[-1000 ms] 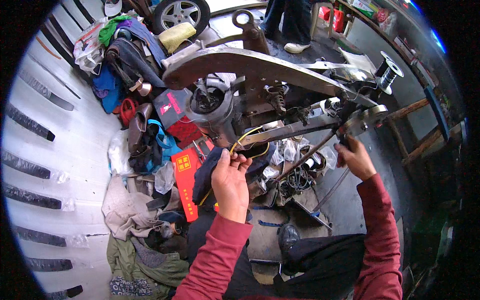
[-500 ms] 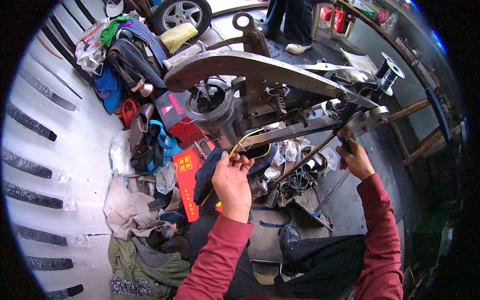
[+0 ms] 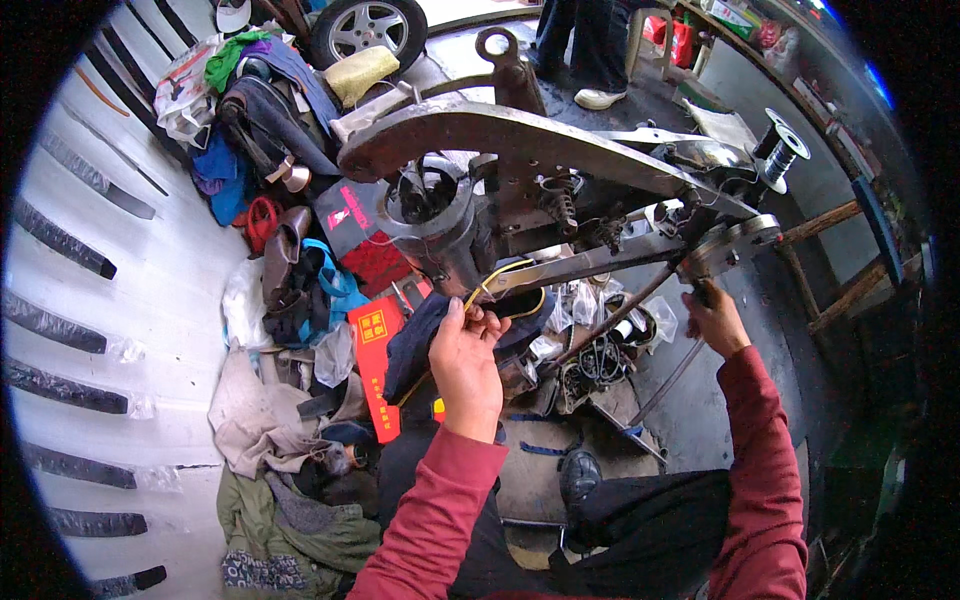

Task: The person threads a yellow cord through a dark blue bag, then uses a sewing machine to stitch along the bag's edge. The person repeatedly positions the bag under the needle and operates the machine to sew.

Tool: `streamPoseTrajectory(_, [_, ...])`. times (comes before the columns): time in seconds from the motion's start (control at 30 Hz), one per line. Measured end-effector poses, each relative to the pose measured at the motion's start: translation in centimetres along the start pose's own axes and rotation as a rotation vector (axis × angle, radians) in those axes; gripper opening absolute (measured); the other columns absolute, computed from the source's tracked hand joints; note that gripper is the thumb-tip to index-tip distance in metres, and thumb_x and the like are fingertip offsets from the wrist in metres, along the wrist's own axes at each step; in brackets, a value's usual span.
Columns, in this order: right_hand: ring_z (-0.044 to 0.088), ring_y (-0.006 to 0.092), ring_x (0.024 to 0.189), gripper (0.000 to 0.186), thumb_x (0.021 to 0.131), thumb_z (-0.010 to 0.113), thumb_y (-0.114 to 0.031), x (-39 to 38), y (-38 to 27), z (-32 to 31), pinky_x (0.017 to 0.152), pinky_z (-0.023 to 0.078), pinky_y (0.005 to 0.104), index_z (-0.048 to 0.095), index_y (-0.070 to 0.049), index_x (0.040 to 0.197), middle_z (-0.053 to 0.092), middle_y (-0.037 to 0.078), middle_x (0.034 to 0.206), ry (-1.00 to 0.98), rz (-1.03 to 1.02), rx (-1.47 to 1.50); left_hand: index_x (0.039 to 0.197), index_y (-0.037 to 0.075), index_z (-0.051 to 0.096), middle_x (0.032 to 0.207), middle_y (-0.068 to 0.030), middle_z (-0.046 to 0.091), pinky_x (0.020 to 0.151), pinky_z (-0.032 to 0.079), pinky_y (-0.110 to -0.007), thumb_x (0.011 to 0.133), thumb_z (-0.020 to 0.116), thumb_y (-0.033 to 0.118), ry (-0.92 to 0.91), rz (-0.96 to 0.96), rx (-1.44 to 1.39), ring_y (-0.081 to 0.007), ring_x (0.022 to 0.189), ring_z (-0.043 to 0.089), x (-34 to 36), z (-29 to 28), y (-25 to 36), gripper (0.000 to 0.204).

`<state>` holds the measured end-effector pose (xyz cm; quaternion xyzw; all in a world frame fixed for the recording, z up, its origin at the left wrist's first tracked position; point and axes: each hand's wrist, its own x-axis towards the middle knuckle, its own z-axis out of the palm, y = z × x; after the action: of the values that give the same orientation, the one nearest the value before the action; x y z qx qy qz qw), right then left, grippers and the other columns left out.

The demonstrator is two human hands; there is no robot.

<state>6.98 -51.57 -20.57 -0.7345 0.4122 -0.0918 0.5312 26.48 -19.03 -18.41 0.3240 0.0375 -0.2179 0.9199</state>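
A hand-cranked shoe-patching sewing machine (image 3: 560, 150) of worn metal stands before me, its long arm reaching down to the middle. My left hand (image 3: 466, 375) is closed, fingertips pinching the yellow edging of a dark blue fabric shoe (image 3: 415, 338). The shoe sits around the tip of the machine's lower arm (image 3: 590, 262), under the round metal head (image 3: 435, 225). To the right, my right hand (image 3: 720, 322) is closed round the crank handle below the small metal wheel (image 3: 728, 248); the fingers mostly hide the handle.
A thread spool (image 3: 780, 150) stands on the machine's right. Red boxes (image 3: 372, 365), bags and clothes (image 3: 262, 415) are heaped at left. Below the machine lies a clutter of small parts (image 3: 600, 360). A car wheel (image 3: 368, 32) and another person's legs (image 3: 575, 45) are at the back.
My right hand has shifted slightly, down and to the right, with the crank handle. My left hand keeps its pinch on the shoe. The whole view has moved a little.
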Motion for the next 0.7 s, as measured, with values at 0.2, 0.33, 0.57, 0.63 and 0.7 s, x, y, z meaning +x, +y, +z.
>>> streamPoseTrajectory(0.2, [0.055, 0.0088, 0.065, 0.017, 0.100, 0.062, -0.016, -1.9, -7.2, -4.8, 0.056, 0.046, 0.0266, 0.068, -0.002, 0.109, 0.061, 0.000, 0.080, 0.220, -0.558, 0.036, 0.095, 0.006, 0.059, 0.089, -0.0038, 0.057, 0.090, 0.054, -0.048, 0.104, 0.058, 0.029, -0.003, -0.006, 0.043, -0.0196, 0.084, 0.058, 0.1, 0.0, 0.0, 0.024])
streamPoseTrajectory(0.33, [0.051, 0.0073, 0.065, 0.007, 0.099, 0.061, -0.012, 2.4, -2.9, -9.1, 0.056, 0.042, 0.0240, 0.063, -0.007, 0.104, 0.058, -0.001, 0.080, 0.652, -0.396, -0.371, 0.095, 0.007, 0.059, 0.088, -0.0037, 0.057, 0.090, 0.054, -0.047, 0.104, 0.058, 0.028, 0.025, -0.016, 0.053, -0.0198, 0.084, 0.059, 0.2, 0.1, 0.1, 0.023])
streamPoseTrajectory(0.57, [0.063, 0.0166, 0.057, 0.038, 0.099, 0.066, -0.022, 2.4, 4.9, -1.0, 0.059, 0.051, 0.0366, 0.060, -0.007, 0.133, 0.069, 0.011, 0.078, 0.120, -0.199, -0.200, 0.094, 0.007, 0.059, 0.087, -0.0040, 0.057, 0.088, 0.053, -0.049, 0.103, 0.059, 0.031, 0.004, -0.034, -0.032, -0.0211, 0.084, 0.059, 0.4, -0.4, -0.5, 0.025])
streamPoseTrajectory(0.63, [0.063, 0.0171, 0.057, 0.038, 0.099, 0.067, -0.024, 1.7, 3.8, 0.2, 0.054, 0.050, 0.0346, 0.061, -0.006, 0.131, 0.067, 0.007, 0.075, 0.136, -0.120, -0.215, 0.094, 0.007, 0.059, 0.087, -0.0043, 0.057, 0.088, 0.052, -0.049, 0.103, 0.058, 0.031, 0.004, -0.033, -0.071, -0.0213, 0.083, 0.058, 0.3, -0.4, -0.9, 0.026])
streamPoseTrajectory(0.7, [0.064, 0.0198, 0.056, 0.045, 0.098, 0.068, -0.029, 1.4, 3.1, 0.7, 0.055, 0.051, 0.0353, 0.057, -0.010, 0.138, 0.069, 0.006, 0.076, 0.136, -0.019, -0.041, 0.094, 0.007, 0.059, 0.087, -0.0051, 0.058, 0.089, 0.052, -0.049, 0.103, 0.057, 0.033, 0.005, -0.047, -0.112, -0.0218, 0.083, 0.058, 0.2, -0.4, -0.9, 0.027])
